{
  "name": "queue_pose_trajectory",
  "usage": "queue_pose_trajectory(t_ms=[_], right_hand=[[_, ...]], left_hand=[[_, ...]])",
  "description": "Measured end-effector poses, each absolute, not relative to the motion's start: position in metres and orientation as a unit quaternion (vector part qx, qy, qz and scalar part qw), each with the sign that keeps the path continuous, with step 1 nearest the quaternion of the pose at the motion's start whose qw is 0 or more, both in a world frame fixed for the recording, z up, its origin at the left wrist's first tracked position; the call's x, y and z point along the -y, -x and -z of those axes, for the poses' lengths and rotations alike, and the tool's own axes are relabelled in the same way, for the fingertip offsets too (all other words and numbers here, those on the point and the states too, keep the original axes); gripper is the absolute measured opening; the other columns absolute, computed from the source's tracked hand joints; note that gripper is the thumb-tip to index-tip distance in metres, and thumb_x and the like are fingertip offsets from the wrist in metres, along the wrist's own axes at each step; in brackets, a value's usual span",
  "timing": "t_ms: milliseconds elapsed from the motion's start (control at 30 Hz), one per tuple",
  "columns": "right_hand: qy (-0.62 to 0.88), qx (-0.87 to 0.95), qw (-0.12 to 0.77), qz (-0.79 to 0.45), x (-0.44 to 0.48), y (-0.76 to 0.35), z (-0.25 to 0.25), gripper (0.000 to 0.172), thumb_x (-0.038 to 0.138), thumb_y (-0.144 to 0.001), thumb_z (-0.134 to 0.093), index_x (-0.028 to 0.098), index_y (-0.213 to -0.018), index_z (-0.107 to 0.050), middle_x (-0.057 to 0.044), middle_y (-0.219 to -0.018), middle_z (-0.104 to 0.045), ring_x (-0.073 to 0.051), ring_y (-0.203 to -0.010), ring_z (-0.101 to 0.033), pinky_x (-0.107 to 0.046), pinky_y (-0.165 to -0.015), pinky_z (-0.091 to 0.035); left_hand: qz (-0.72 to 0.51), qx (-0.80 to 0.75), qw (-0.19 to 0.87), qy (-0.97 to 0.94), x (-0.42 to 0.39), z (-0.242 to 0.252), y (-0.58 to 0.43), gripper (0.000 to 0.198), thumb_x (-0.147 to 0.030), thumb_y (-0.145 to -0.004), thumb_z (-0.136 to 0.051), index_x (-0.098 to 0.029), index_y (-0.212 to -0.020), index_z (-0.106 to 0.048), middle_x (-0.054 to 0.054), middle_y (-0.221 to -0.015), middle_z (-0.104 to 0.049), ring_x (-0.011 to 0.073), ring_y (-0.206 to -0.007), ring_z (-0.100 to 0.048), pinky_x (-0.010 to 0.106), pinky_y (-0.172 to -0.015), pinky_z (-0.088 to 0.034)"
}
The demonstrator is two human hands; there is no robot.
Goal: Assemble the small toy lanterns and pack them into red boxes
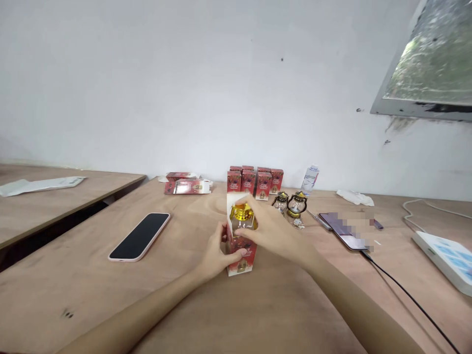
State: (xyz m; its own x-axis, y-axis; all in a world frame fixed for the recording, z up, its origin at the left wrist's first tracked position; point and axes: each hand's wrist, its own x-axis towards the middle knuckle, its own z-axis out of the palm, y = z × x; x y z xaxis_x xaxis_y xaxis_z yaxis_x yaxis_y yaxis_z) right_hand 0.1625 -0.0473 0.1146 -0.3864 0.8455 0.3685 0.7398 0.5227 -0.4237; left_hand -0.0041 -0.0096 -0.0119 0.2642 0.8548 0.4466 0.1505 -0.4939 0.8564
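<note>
Upright on the table in front of me stands a red printed box (241,256) with its white flap raised at the back. My left hand (217,248) is closed around the box's left side, thumb across its front. At the box's mouth, my right hand (271,228) grips a small lantern (243,212) with a gold top and clear body. The lantern's lower part is hidden by the box and my fingers. Two more small lanterns (296,204) with dark frames and gold parts stand to the right, beyond my right hand.
Several closed red boxes (263,186) stand by the wall. Flattened red boxes (188,187) lie to their left. A phone (140,237) rests at left, another phone (342,231) with a black cable at right. Also there are a bottle (310,179) and a white device (444,260).
</note>
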Motion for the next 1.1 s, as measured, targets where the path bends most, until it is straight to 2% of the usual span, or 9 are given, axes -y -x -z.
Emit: queue_pose_trajectory(t_ms=[267,367,467,600,700,833,933,1000,1100], right_hand=[[0.471,0.852,0.222,-0.054,0.043,-0.159,-0.109,0.02,0.023,-0.085,-0.061,0.021,-0.104,-0.058,-0.006,-0.093,-0.064,-0.02,-0.088,-0.06,-0.027,-0.074,-0.04],[0.448,0.868,0.204,-0.062,0.045,-0.165,-0.114,0.014,0.023,-0.088,-0.056,0.023,-0.1,-0.063,-0.004,-0.088,-0.063,-0.019,-0.086,-0.059,-0.026,-0.073,-0.04],[0.422,0.884,0.192,-0.062,0.047,-0.168,-0.118,0.014,0.023,-0.091,-0.052,0.023,-0.092,-0.067,-0.002,-0.082,-0.062,-0.018,-0.085,-0.057,-0.026,-0.072,-0.039],[0.395,0.901,0.177,-0.031,0.042,-0.171,-0.114,0.019,0.023,-0.091,-0.052,0.025,-0.086,-0.071,-0.003,-0.079,-0.064,-0.021,-0.091,-0.054,-0.032,-0.081,-0.039],[0.37,0.914,0.164,-0.027,0.036,-0.174,-0.11,0.022,0.018,-0.089,-0.052,0.025,-0.088,-0.073,-0.004,-0.08,-0.067,-0.022,-0.093,-0.054,-0.036,-0.085,-0.039],[0.327,0.921,0.17,-0.125,0.032,-0.186,-0.117,0.036,0.005,-0.086,-0.039,0.021,-0.093,-0.072,-0.002,-0.089,-0.071,-0.016,-0.084,-0.061,-0.031,-0.079,-0.046],[0.328,0.899,0.226,-0.181,0.033,-0.198,-0.126,0.048,-0.002,-0.078,-0.035,0.023,-0.101,-0.068,0.0,-0.103,-0.071,-0.015,-0.096,-0.064,-0.032,-0.087,-0.048],[0.325,0.888,0.254,-0.201,0.034,-0.201,-0.127,0.048,-0.002,-0.076,-0.037,0.024,-0.106,-0.065,0.0,-0.107,-0.069,-0.015,-0.103,-0.063,-0.033,-0.089,-0.05],[0.327,0.883,0.268,-0.204,0.033,-0.197,-0.123,0.039,0.005,-0.079,-0.049,0.024,-0.11,-0.062,-0.002,-0.11,-0.066,-0.016,-0.101,-0.063,-0.034,-0.086,-0.053]], left_hand=[[-0.486,-0.352,0.306,-0.739,0.015,0.013,0.005,0.054,-0.035,-0.073,-0.069,-0.017,-0.117,-0.044,0.009,-0.11,-0.061,0.0236,-0.101,-0.061,0.041,-0.089,-0.052],[-0.503,-0.318,0.282,-0.752,0.015,0.018,0.007,0.075,-0.036,-0.077,-0.066,-0.018,-0.138,-0.026,0.015,-0.131,-0.051,0.0264,-0.118,-0.055,0.044,-0.096,-0.049],[-0.495,-0.314,0.231,-0.776,0.011,0.025,0.011,0.086,-0.037,-0.079,-0.065,-0.021,-0.147,-0.015,0.015,-0.137,-0.047,0.0283,-0.124,-0.05,0.046,-0.101,-0.046],[-0.469,-0.308,0.162,-0.812,0.008,0.027,0.017,0.071,-0.036,-0.08,-0.063,-0.022,-0.143,-0.032,0.013,-0.136,-0.049,0.029,-0.124,-0.051,0.045,-0.102,-0.045],[-0.474,-0.285,0.126,-0.824,0.007,0.026,0.019,0.065,-0.034,-0.082,-0.061,-0.025,-0.141,-0.035,0.011,-0.131,-0.051,0.026,-0.118,-0.055,0.041,-0.097,-0.049],[-0.495,-0.24,0.115,-0.827,0.006,0.024,0.017,0.064,-0.028,-0.081,-0.062,-0.026,-0.139,-0.036,0.01,-0.125,-0.054,0.0246,-0.112,-0.058,0.038,-0.093,-0.05],[-0.502,-0.213,0.132,-0.828,0.005,0.025,0.017,0.059,-0.027,-0.078,-0.064,-0.026,-0.133,-0.041,0.01,-0.12,-0.054,0.0241,-0.107,-0.059,0.037,-0.088,-0.05],[-0.502,-0.204,0.142,-0.828,0.005,0.025,0.017,0.055,-0.029,-0.077,-0.065,-0.024,-0.128,-0.045,0.011,-0.117,-0.055,0.0249,-0.106,-0.059,0.038,-0.087,-0.049],[-0.491,-0.201,0.161,-0.832,0.006,0.023,0.017,0.053,-0.035,-0.075,-0.066,-0.022,-0.123,-0.048,0.011,-0.113,-0.057,0.0257,-0.102,-0.059,0.039,-0.086,-0.049]])
